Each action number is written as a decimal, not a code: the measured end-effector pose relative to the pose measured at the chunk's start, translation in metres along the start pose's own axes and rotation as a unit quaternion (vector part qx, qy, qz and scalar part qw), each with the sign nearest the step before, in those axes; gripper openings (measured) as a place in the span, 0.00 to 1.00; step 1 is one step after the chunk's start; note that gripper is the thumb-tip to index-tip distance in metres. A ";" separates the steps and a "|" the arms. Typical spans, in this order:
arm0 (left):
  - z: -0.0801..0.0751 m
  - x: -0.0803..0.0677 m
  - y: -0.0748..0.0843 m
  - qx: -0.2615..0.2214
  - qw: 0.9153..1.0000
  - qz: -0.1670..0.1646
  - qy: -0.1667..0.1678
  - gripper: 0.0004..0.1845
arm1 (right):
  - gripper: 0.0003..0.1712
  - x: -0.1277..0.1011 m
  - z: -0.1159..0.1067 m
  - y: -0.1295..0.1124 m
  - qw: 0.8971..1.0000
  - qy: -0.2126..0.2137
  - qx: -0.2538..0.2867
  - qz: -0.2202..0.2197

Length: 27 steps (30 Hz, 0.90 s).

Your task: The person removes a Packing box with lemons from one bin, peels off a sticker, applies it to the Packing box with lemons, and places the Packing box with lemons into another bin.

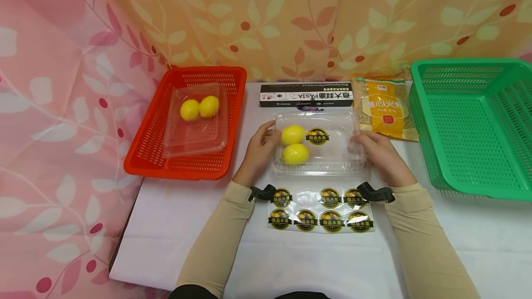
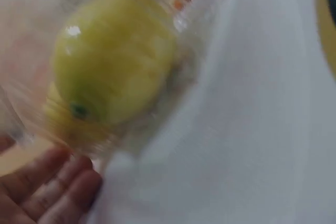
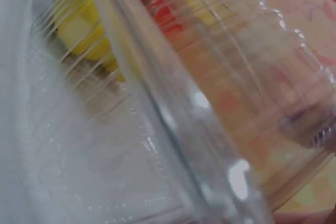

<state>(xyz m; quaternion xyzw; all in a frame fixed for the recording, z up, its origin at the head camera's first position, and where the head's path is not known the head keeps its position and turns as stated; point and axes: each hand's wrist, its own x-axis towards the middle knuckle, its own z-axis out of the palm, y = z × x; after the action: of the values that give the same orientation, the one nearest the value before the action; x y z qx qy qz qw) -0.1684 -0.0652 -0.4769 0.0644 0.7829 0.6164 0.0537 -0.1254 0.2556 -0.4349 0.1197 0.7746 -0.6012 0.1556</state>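
Observation:
A clear plastic clamshell box (image 1: 336, 156) sits in the middle, with two lemons (image 1: 295, 153) at its left end. On its lid is a round black-and-gold sticker (image 1: 317, 136). My left hand (image 1: 258, 150) grips the box's left edge, and my right hand (image 1: 384, 155) grips its right end. In the left wrist view, the fingers (image 2: 73, 192) are at the box's edge, below a lemon (image 2: 115, 56). The right wrist view shows the box's ridged wall and rim (image 3: 178, 108) up close. Just in front of the box lies a sticker sheet (image 1: 305, 199).
To the left, a red basket (image 1: 199, 173) holds another clear box (image 1: 195, 140) with two lemons. A green basket (image 1: 478, 188) stands on the right. Behind the box are a black-and-white pasta carton (image 1: 305, 96) and a yellow grain bag (image 1: 386, 110). A patterned curtain (image 1: 266, 22) hangs behind.

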 end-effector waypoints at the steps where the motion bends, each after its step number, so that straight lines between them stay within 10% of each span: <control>1: 0.000 0.000 -0.002 -0.009 1.000 0.005 -0.001 0.28 | 0.38 0.000 0.000 0.001 1.000 -0.008 0.009 0.003; 13: -0.010 0.000 -0.016 -0.044 0.998 0.037 -0.017 0.26 | 0.38 0.000 0.000 0.002 0.998 -0.016 0.059 -0.015; 27: -0.020 -0.010 0.035 -0.076 0.995 0.051 0.042 0.23 | 0.14 -0.026 0.010 -0.014 0.974 -0.080 0.209 -0.018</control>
<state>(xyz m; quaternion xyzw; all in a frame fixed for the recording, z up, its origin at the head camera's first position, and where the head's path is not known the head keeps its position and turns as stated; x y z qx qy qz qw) -0.1601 -0.0778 -0.4378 0.0741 0.7313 0.6780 -0.0058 -0.1059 0.2424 -0.4143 0.0869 0.6189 -0.7603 0.1774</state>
